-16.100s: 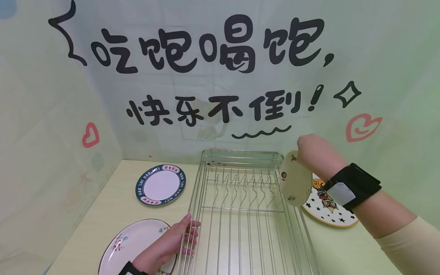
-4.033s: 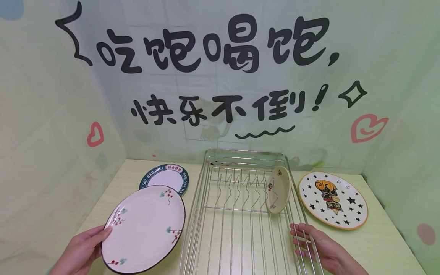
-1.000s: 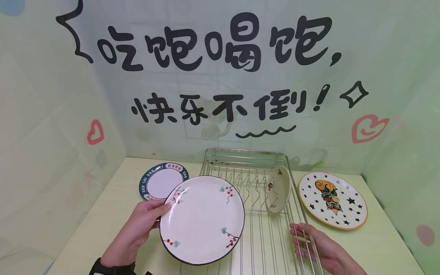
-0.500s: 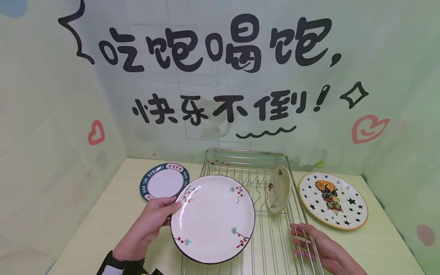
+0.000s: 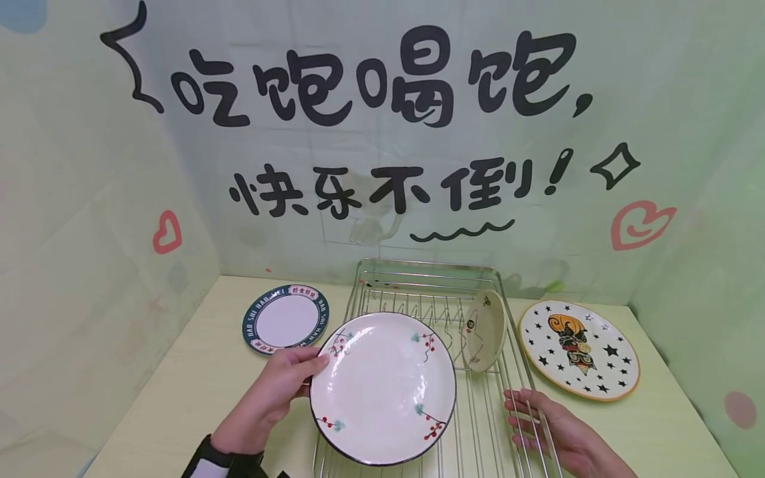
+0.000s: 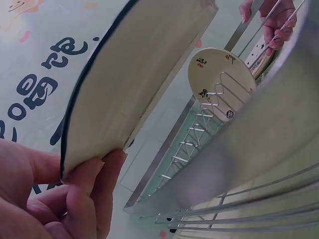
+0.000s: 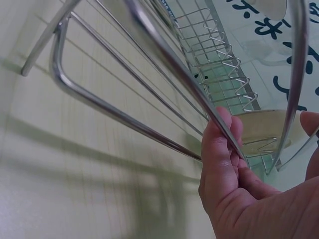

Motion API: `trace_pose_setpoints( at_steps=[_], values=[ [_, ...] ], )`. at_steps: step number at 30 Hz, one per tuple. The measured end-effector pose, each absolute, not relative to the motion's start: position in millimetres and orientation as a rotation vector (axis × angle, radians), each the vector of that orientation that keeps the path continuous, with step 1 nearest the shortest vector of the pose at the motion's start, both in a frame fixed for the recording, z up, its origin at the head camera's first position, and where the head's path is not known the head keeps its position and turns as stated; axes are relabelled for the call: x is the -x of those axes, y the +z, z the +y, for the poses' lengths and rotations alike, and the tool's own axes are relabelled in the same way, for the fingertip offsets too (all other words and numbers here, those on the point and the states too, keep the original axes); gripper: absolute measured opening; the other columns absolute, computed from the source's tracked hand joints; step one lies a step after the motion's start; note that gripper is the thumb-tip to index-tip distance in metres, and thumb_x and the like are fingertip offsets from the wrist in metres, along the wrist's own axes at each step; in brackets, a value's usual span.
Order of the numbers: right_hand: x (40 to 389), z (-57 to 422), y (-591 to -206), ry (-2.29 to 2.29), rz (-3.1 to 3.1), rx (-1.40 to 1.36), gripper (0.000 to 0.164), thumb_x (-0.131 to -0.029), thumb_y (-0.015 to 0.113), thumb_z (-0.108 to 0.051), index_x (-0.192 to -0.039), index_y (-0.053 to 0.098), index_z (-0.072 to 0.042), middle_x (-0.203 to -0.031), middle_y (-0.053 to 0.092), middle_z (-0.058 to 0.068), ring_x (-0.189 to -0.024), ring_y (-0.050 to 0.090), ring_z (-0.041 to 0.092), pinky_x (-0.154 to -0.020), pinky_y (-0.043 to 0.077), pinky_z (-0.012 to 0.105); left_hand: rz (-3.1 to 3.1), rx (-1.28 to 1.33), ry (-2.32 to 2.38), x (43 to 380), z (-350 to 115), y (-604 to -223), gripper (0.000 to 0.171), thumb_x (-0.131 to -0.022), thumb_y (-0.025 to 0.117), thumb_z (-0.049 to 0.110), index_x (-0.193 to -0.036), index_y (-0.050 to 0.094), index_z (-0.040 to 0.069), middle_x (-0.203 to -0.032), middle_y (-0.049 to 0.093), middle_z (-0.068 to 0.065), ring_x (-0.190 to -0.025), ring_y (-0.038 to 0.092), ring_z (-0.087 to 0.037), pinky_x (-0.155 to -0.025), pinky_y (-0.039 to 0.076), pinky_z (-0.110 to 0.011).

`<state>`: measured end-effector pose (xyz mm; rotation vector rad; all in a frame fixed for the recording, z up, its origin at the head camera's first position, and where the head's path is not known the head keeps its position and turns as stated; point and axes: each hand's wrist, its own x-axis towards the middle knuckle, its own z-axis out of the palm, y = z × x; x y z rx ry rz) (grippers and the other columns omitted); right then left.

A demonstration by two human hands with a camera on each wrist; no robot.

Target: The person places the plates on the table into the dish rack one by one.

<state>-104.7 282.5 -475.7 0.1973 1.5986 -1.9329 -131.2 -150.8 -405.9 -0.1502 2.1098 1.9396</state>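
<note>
In the head view my left hand (image 5: 277, 382) pinches the left rim of a white plate (image 5: 382, 392) with a dark edge and red-berry sprigs. The plate is tilted toward me above the wire dish rack (image 5: 430, 267), covering part of it. In the left wrist view my thumb and fingers clasp the plate's edge (image 6: 124, 74), its underside showing. My right hand (image 5: 552, 425) grips the rack's right side wires; in the right wrist view the fingers (image 7: 219, 154) curl round a side bar. A small cream bowl (image 5: 484, 332) stands on edge in the rack's right-hand slot.
A blue-rimmed plate (image 5: 285, 320) lies flat on the table (image 5: 185, 372) to the rack's left. On the right lies a white plate with black stars and an orange rim (image 5: 580, 352). A printed cloth backdrop (image 5: 335, 146) rises behind the table.
Over the last second my left hand has carried the sprig plate a little right above the rack; earlier it was left of the rack. The bowl, held by the right hand earlier, now stands racked.
</note>
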Motion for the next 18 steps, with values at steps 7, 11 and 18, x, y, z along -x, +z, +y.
trace_pose_setpoints(
  at_steps=[7, 11, 18],
  values=[
    [104.3, 282.4, -475.8, -1.929, 1.604, -0.203, 0.034, -0.100, 0.039, -0.038, -0.118, 0.059, -0.019, -0.111, 0.058, -0.011, -0.098, 0.054, 0.009, -0.088, 0.051, 0.032, 2.071, 0.169, 1.947, 129.8, -145.6, -409.1, 0.038, -0.092, 0.059, 0.012, -0.122, 0.056, -0.011, -0.081, 0.070, -0.004, -0.059, 0.062, -0.010, -0.054, 0.051, -0.021],
    [103.7, 282.3, -476.7, -1.925, 1.617, -0.222, 0.035, -0.100, 0.039, -0.040, -0.119, 0.060, -0.019, -0.110, 0.058, -0.011, -0.098, 0.054, 0.010, -0.087, 0.051, 0.032, 2.051, 0.165, 1.952, 129.1, -143.7, -410.6, 0.038, -0.092, 0.058, 0.011, -0.121, 0.055, -0.012, -0.079, 0.070, -0.003, -0.058, 0.062, -0.009, -0.054, 0.051, -0.020],
    [102.6, 282.9, -475.9, -1.903, 1.661, -0.230, 0.053, -0.100, 0.038, -0.045, -0.138, 0.042, -0.007, -0.119, 0.057, -0.003, -0.106, 0.055, 0.014, -0.093, 0.050, 0.038, 2.045, 0.151, 1.963, 126.9, -143.1, -411.8, 0.038, -0.092, 0.058, 0.011, -0.120, 0.056, -0.013, -0.079, 0.070, -0.003, -0.057, 0.062, -0.009, -0.053, 0.051, -0.020]
  ],
)
